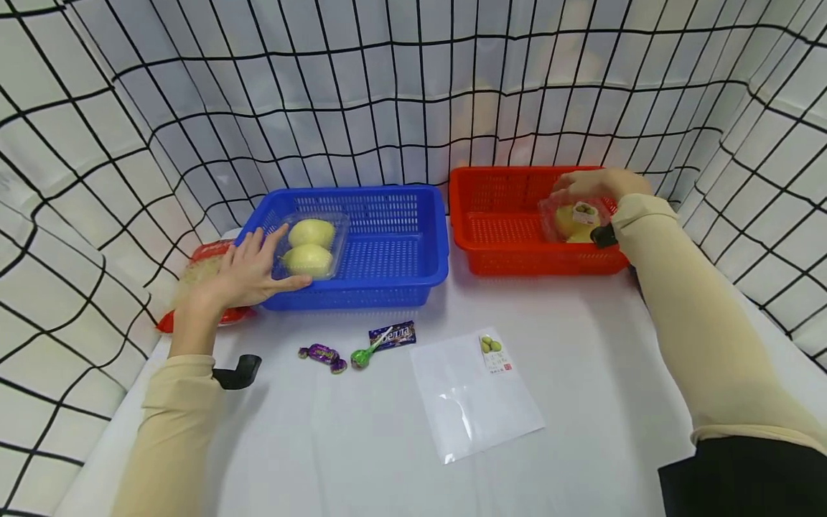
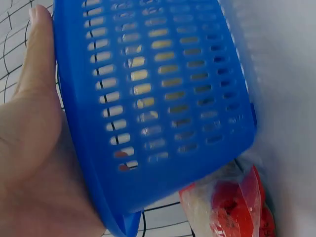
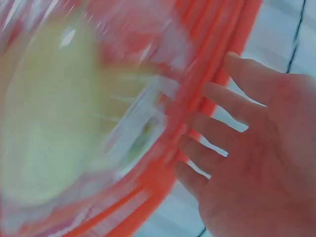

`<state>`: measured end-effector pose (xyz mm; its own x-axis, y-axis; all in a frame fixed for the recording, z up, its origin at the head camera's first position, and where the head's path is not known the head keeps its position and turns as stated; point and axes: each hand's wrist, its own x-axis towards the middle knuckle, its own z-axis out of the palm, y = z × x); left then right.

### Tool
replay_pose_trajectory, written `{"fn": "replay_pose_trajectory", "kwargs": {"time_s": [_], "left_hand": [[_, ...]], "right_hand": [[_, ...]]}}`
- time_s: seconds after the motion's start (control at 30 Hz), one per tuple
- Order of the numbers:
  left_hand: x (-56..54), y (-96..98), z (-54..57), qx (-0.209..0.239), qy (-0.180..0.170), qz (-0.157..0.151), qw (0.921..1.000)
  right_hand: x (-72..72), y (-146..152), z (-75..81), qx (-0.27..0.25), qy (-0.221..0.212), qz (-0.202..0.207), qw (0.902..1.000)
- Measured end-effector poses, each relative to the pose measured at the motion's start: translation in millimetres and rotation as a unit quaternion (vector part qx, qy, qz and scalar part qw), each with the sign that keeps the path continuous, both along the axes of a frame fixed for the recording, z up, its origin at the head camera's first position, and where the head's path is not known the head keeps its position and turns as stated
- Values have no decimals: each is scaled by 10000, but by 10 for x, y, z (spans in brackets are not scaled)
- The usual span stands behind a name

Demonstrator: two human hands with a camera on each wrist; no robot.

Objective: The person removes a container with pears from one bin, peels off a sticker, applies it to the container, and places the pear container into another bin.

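My left hand [image 1: 248,273] rests spread on the near left corner of the blue basket [image 1: 394,287], its thumb along the front rim. Inside that basket, by the fingers, sits a clear tray holding two pale yellow fruits [image 1: 309,260]. In the left wrist view the blue wall [image 2: 168,113] hides most of the tray. Over the right part of the red basket [image 1: 517,262] is my right hand [image 1: 594,184], fingers loosely extended and holding nothing. Just below it lies a clear package of yellow fruit [image 1: 571,221] with a label; the right wrist view shows fingertips beside the red rim.
Red-and-clear food bag [image 1: 200,276] lies left of the blue basket. In front are a purple wrapped candy [image 1: 321,353], a green lollipop [image 1: 362,357], a dark candy bar [image 1: 395,334] and a clear plastic sleeve [image 1: 474,402] with a label. Black netting [image 1: 420,93] surrounds the white table.
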<state>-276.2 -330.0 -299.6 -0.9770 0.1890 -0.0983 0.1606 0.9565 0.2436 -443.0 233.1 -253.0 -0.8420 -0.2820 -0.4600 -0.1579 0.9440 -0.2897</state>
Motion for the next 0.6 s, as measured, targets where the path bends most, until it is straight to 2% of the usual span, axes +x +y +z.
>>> {"fn": "replay_pose_trajectory", "kwargs": {"time_s": [0.13,0.17,0.3,0.43,0.6], "left_hand": [[0,34,0,-161,-142,143,9997],[0,34,0,-171,-167,157,9996],[-6,38,6,-110,-181,117,9997],[-27,58,-2,-81,-218,89,9997],[-23,87,-21,-160,-184,105,9996]], "right_hand": [[-47,-626,167,-205,300,645,9973],[-31,-813,221,-302,348,704,9965],[22,-1572,343,-786,826,1252,9856],[95,-2272,331,-1321,1140,1936,9654],[159,-2980,193,-1256,983,2351,9588]]}}
